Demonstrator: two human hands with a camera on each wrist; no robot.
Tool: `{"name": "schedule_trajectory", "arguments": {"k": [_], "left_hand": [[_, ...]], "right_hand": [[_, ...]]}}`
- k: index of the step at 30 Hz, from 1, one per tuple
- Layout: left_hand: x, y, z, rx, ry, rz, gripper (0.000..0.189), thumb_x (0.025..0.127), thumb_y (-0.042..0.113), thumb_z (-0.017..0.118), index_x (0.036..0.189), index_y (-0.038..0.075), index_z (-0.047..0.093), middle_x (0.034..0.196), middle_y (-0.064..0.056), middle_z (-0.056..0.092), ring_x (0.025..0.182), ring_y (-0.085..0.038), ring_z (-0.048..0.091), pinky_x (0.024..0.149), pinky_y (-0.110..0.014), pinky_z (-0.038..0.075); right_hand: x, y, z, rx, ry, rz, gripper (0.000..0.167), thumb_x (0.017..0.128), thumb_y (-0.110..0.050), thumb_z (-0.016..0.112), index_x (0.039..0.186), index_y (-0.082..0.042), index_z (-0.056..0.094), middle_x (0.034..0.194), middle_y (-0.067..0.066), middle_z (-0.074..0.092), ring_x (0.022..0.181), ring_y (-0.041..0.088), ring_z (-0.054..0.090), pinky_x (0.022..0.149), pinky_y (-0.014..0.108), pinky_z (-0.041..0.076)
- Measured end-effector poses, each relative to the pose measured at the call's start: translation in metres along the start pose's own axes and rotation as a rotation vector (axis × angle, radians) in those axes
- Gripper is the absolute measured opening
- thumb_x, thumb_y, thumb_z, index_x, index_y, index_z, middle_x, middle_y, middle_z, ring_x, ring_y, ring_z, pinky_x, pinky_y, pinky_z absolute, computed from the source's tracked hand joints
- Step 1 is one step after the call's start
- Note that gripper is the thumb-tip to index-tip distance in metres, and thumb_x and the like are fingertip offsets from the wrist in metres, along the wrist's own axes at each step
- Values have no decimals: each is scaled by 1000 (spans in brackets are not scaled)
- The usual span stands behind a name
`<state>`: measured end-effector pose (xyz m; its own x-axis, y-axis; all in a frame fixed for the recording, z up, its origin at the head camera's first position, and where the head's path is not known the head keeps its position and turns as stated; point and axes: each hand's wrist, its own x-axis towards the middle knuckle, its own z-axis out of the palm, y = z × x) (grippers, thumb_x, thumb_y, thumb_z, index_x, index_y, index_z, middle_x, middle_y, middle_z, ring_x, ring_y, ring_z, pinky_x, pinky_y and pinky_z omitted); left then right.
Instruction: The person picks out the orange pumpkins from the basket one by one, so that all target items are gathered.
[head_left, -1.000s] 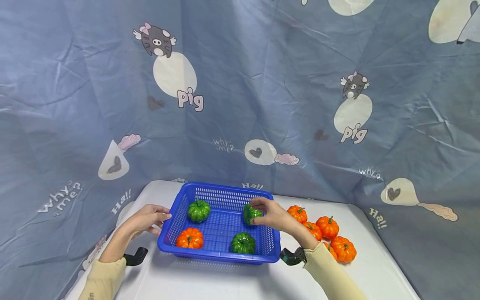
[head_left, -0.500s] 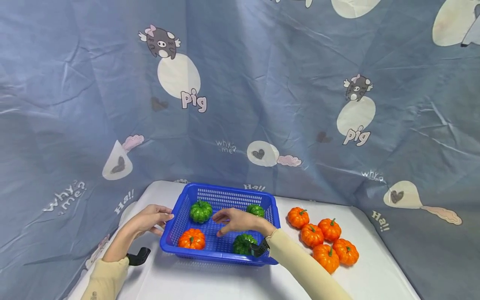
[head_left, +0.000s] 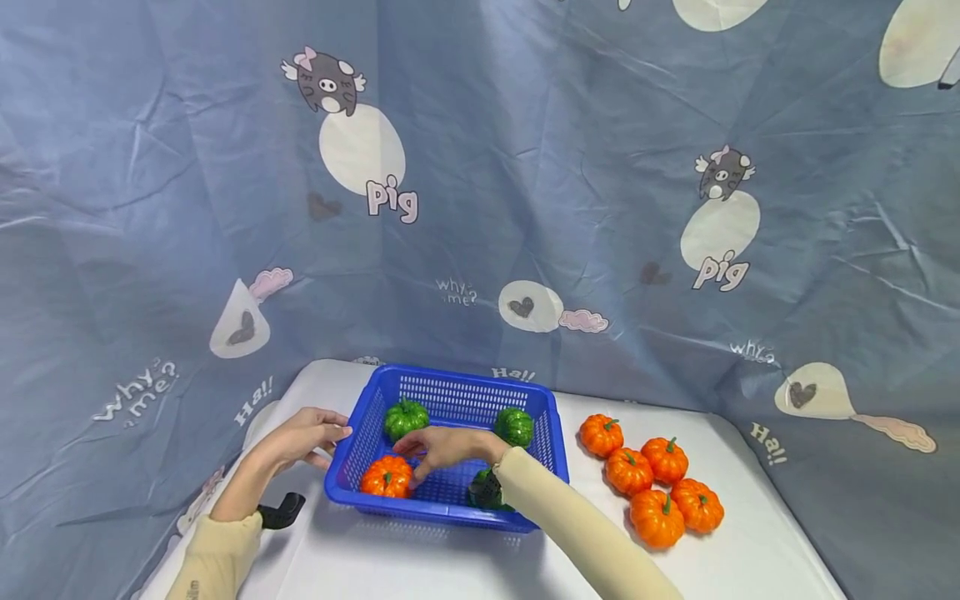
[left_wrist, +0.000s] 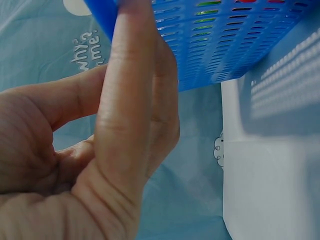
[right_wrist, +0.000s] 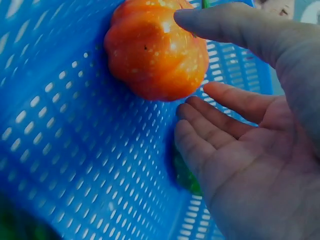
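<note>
A blue mesh basket (head_left: pixel 438 511) stands on the white table. My left hand (head_left: pixel 306 437) holds its left rim at the fingertips; in the left wrist view the fingers reach up to that rim. Inside the basket my right hand (head_left: pixel 448 446) is spread beside an orange pumpkin (head_left: pixel 384 477) at the front left. In the right wrist view its thumb overlaps the pumpkin (right_wrist: pixel 155 52) and the fingers lie straight along its near side. Green pumpkins sit at the basket's back left (head_left: pixel 406 419) and back right (head_left: pixel 515 426). A third at the front right is mostly hidden by my right wrist.
Several orange pumpkins (head_left: pixel 628 471) are grouped on the white table (head_left: pixel 731 467) to the right of the basket. A grey-blue patterned cloth (head_left: pixel 465 208) hangs behind and around the table.
My right hand has let go of the green pumpkin at the back right. It has moved left across the basket and down beside the orange pumpkin. The left hand keeps its place.
</note>
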<state>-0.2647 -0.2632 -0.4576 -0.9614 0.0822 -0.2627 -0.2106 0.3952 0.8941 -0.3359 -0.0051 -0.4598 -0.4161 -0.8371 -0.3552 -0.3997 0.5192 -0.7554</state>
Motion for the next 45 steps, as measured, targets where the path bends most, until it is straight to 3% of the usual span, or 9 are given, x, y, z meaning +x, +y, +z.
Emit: {"name": "schedule_trajectory", "arguments": {"k": [8, 14, 22, 26, 31, 38, 45], "left_hand": [[0, 2, 1, -6, 1, 14, 47, 95, 19, 57, 130, -12, 49, 91, -11, 66, 78, -19, 62, 63, -35, 60], [-2, 2, 1, 8, 14, 3, 45, 95, 19, 57, 128, -11, 50, 90, -10, 66, 78, -19, 62, 64, -35, 60], [-3, 1, 0, 9, 16, -1, 45, 95, 19, 58, 128, -11, 51, 90, -10, 66, 78, -20, 62, 63, -35, 60], [-4, 1, 0, -3, 8, 8, 44, 95, 18, 58, 128, -11, 51, 89, -10, 65, 77, -19, 62, 63, -35, 60], [-3, 2, 0, -4, 2, 14, 44, 95, 18, 57, 127, -11, 51, 89, -10, 65, 77, -19, 62, 63, -35, 60], [0, 0, 0, -10, -18, 25, 46, 97, 19, 56, 130, -12, 48, 92, -11, 65, 78, -19, 63, 64, -37, 60], [-1, 0, -1, -8, -22, 26, 48, 97, 19, 55, 131, -13, 47, 93, -11, 65, 78, -19, 63, 65, -37, 60]], "right_hand": [[16, -8, 5, -120, -17, 16, 61, 82, -11, 75, 137, -12, 49, 131, -2, 56, 120, 8, 52, 105, 22, 42], [16, -5, 10, -120, -16, 52, 65, 80, -9, 77, 137, -17, 47, 129, -3, 54, 114, 8, 52, 104, 25, 44], [16, -2, 13, -155, 61, 36, 57, 78, -17, 78, 128, -10, 52, 108, -4, 61, 94, 4, 56, 89, 17, 48], [7, -2, 4, -158, 104, 33, 60, 78, -22, 78, 129, -7, 52, 107, -4, 62, 92, 4, 57, 85, 17, 49], [-17, -3, -21, -42, 170, -4, 62, 77, -19, 77, 132, -5, 51, 112, 0, 64, 99, 7, 60, 85, 18, 50], [-78, 6, -44, 32, 296, -6, 59, 77, -20, 75, 130, -8, 52, 113, 1, 64, 99, 12, 61, 85, 25, 53], [-146, 27, -47, 55, 551, 73, 65, 75, -22, 75, 133, -4, 52, 117, 9, 63, 104, 20, 60, 89, 34, 54]]}}
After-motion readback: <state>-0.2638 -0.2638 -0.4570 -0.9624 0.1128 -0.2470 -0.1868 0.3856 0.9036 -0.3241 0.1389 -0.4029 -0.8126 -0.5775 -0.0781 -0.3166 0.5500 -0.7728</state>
